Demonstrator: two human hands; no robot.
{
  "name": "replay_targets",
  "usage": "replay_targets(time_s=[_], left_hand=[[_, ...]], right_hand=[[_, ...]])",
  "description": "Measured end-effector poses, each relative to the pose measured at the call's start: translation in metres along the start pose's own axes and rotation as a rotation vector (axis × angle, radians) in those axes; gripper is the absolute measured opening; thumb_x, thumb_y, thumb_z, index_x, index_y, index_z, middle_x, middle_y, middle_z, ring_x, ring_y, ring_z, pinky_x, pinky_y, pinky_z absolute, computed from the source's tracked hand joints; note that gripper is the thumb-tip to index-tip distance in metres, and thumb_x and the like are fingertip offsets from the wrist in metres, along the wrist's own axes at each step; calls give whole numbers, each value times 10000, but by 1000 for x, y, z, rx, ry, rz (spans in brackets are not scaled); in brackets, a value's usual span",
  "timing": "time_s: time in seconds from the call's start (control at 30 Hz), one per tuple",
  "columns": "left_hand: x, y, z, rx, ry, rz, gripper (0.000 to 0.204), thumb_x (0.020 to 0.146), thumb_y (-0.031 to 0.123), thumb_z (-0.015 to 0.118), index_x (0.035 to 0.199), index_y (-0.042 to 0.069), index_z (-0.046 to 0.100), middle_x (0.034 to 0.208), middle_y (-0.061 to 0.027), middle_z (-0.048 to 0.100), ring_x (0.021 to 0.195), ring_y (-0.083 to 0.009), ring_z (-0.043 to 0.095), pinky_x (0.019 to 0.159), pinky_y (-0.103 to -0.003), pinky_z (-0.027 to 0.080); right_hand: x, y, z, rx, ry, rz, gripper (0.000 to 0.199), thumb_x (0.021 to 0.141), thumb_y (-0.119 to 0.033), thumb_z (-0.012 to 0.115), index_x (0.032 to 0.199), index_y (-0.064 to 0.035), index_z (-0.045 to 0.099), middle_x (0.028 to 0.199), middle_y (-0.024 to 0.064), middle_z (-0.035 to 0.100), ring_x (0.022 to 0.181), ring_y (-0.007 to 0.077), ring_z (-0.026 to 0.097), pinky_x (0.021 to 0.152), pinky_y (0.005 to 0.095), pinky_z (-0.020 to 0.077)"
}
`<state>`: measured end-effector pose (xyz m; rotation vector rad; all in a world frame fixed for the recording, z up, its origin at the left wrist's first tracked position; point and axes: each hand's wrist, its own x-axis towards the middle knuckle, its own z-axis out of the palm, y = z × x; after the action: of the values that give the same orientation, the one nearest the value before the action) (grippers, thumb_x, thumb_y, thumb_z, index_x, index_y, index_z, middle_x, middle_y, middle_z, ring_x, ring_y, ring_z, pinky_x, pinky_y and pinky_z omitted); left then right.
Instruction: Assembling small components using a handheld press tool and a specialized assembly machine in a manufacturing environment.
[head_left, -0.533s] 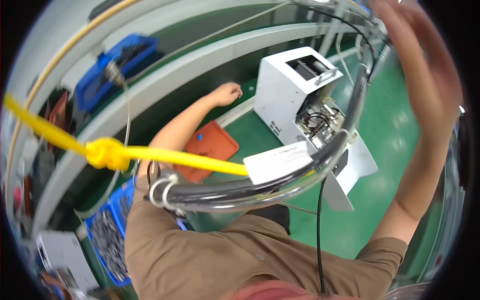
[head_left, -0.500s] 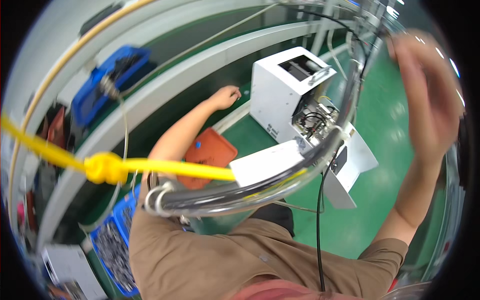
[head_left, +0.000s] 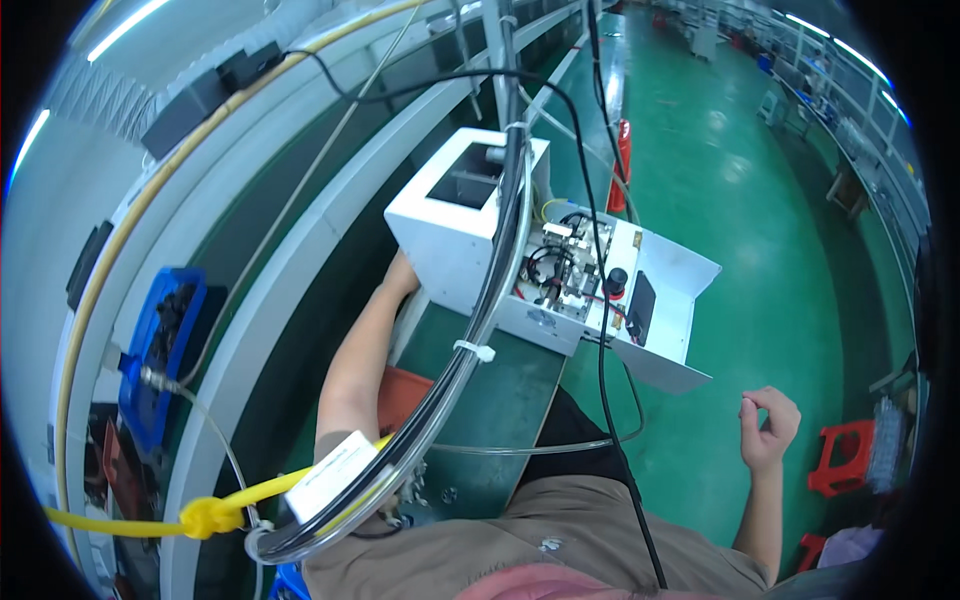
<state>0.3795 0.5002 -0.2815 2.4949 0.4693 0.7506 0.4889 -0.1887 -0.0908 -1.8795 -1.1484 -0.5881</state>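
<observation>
A white metal machine stands on a green-topped bench, its front panel folded down and its inner mechanism with black wires showing. My left hand reaches to the machine's near left side; its fingers are hidden behind the housing. Off to the right, over the green floor, my right hand is raised with fingers curled in toward the thumb and nothing visible in them. A bundle of black and clear hoses hangs across the view in front of the machine, with a white label near its lower end.
A knotted yellow cord runs to the hose bundle. Black cables hang past the machine. An orange-red tray lies beside my left arm. Blue bins hang at the left, and a red stool stands at the right.
My view has swung up and the machine sits further left in it. My left hand has come to the machine's side. My right hand has dropped from close overhead to lower right, its fingers now curled.
</observation>
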Motion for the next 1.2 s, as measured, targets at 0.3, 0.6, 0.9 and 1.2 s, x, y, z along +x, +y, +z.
replay_targets(time_s=[0.3,0.6,0.9,1.2], left_hand=[[-118,34,-124,64,126,-208,248,996,221,579,1061,24,714,1056,-207,708,1000,-363,668,880,-451,528],[-394,290,-242,273,240,-584,173,1002,163,602,1119,68,687,1121,-114,672,1090,-283,641,955,-386,520],[-553,376,-202,374,460,-926,160,997,113,582,1079,38,697,1046,-143,642,1010,-298,638,891,-386,523],[-465,358,-191,181,78,-688,146,976,77,576,1068,37,682,1066,-149,616,1052,-336,620,931,-409,499]], right_hand=[[7,-90,115,1227,-282,-632,261,916,-243,634,956,15,639,684,101,626,571,235,608,527,334,541],[-30,-176,193,1663,-725,-817,312,637,10,707,947,48,713,901,177,708,829,349,724,720,430,630],[-9,-282,182,1936,-733,-400,924,815,-17,698,1584,34,187,1633,290,223,1527,413,236,1226,506,173],[50,-335,229,1600,-1093,-247,633,854,13,660,1451,44,452,1201,121,625,1075,226,641,974,386,518]])
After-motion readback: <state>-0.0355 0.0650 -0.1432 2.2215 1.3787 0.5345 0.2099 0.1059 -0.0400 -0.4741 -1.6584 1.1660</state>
